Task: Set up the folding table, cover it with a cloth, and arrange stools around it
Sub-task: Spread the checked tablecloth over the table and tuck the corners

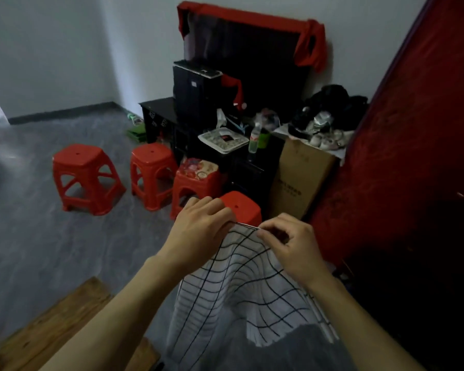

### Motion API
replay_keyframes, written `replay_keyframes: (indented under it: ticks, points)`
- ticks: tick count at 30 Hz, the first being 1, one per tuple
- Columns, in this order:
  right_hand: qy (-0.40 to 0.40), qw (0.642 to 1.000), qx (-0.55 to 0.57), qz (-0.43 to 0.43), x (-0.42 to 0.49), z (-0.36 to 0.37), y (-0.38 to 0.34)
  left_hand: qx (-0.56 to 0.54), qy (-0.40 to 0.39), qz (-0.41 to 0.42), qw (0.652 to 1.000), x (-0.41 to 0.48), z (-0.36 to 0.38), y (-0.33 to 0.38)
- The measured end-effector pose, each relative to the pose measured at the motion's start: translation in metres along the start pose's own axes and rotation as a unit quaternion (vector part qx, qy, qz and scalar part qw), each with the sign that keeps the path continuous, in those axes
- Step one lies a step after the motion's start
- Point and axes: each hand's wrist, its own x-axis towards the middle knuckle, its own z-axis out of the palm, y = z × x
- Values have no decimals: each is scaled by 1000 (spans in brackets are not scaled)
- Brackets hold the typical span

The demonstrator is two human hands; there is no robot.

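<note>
1. A dim room with a grey floor (51, 236) and pale walls. A dark cabinet (161, 113) piled with clutter stands against the far wall, with a cardboard box (298, 178) leaning beside it.
2. A wooden tabletop (51, 325) shows at the lower left and is bare, so the covering step is not yet done.
3. The checked cloth (252, 285), white with black lines, hangs in the air just right of the tabletop and touches nothing else that I can see.
4. The left hand (201, 226) has its fingers curled over the cloth's top edge and grips it. The right hand (289, 247) pinches the same edge between thumb and forefinger.
5. The hands sit close together on one hem, probably looking for a corner or edge so the cloth can be opened out before spreading.
6. Four red stools (85, 175) are grouped near the cabinet, well apart from the tabletop. One carries small items on its seat, which would likely need clearing before it is placed.
</note>
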Motion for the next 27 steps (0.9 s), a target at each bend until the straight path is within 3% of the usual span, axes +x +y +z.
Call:
replay_keyframes:
  ticks: [8,17,22,27]
  points:
    - [-64,995,62,-36,91,38,44,44,-22,-25,999,55,13,-55]
    - [-241,949,153,-133,191,61,99,117,-89,-107,983,98,33,-81]
    - [-303,917,174,-191,229,87,100,144,-62,-192,969,93,28,-91]
    - [-297,909,146,-252,243,125,79,170,-30,-266,948,84,23,-110]
